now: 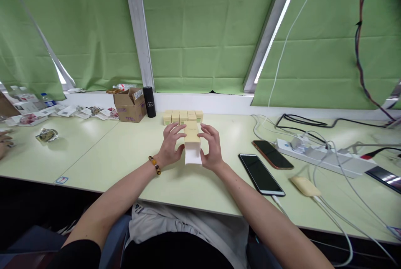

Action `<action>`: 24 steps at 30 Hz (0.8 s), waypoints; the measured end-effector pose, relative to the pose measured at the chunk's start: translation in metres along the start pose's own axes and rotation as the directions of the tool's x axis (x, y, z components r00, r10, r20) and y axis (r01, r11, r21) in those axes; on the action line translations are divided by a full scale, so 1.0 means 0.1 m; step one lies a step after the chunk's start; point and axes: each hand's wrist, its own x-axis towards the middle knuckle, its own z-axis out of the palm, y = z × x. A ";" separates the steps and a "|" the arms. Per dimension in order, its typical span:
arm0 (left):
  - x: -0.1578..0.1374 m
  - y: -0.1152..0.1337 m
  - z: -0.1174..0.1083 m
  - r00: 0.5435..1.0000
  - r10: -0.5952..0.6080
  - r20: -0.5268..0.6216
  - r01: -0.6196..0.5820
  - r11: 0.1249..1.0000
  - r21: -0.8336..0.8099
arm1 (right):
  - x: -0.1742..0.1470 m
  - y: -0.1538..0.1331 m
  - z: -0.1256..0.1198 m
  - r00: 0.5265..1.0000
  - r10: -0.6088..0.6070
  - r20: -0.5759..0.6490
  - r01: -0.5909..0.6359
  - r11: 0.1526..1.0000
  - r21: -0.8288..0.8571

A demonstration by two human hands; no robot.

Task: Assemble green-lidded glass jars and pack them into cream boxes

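Between my two hands is a small pale yellow carton (pixel 192 132), its white-lined end open toward me and a white flap hanging down at the front. My left hand (pixel 171 145), with a beaded bracelet on the wrist, has its fingers and thumb on the carton's left side. From the right, my right hand (pixel 211 145) grips the opposite side with fingers on top and thumb lower down. Just behind them several similar yellow cartons (pixel 176 117) stand side by side in a row. The carton's inside shows only white.
Right of my hands lie a white-framed phone (pixel 261 174), a darker phone (pixel 272 154), a cream charger (pixel 305 186) and a power strip (pixel 316 158) with cables. At the back left stand a cardboard box (pixel 129 105) and black bottle (pixel 149 102). Another person's hand (pixel 4 141) shows far left.
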 end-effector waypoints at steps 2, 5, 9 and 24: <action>0.01 0.02 0.02 0.992 -0.121 0.043 0.125 0.987 -0.103 | 0.03 -0.06 0.00 0.998 0.067 -0.007 -0.066 0.995 0.075; 0.00 0.05 0.08 0.948 -0.313 0.061 0.317 0.909 -0.272 | 0.06 -0.11 0.03 0.982 0.188 -0.016 -0.184 0.972 0.147; -0.02 0.05 0.14 0.883 -0.456 0.108 0.454 0.774 -0.441 | 0.04 -0.11 0.08 0.950 0.311 -0.005 -0.305 0.933 0.190; 0.01 0.08 0.18 0.834 -0.548 0.057 0.514 0.737 -0.438 | -0.05 -0.04 0.14 0.941 0.313 0.127 -0.334 0.916 0.220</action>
